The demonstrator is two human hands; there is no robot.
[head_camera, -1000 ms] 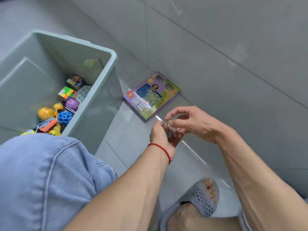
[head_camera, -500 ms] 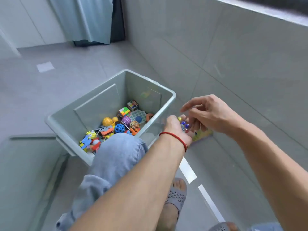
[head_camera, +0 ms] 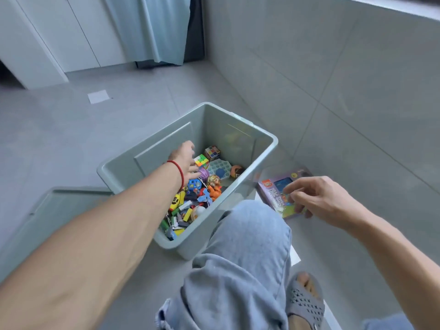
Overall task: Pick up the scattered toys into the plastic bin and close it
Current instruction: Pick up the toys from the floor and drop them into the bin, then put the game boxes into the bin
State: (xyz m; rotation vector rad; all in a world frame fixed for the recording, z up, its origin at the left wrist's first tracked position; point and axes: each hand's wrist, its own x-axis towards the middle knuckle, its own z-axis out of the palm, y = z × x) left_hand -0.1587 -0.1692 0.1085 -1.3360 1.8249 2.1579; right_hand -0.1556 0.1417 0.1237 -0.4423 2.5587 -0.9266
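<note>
The grey-green plastic bin stands open on the floor and holds a heap of small toys: puzzle cubes, balls and bricks. My left hand, a red string at the wrist, reaches down inside the bin over the toys, fingers relaxed and nothing seen in them. A purple toy box lies flat on the floor just right of the bin, against the wall. My right hand hovers over that box with loosely bent fingers, holding nothing; whether the fingertips touch it is unclear.
The bin's lid lies flat on the floor left of the bin. My knee in light jeans is in front of the bin, my foot in a grey sandal below it. A tiled wall runs along the right. A white sheet lies far back.
My left hand left my right hand and swung left into the bin; the small pieces it held are no longer seen. My right hand dropped toward the purple box.
</note>
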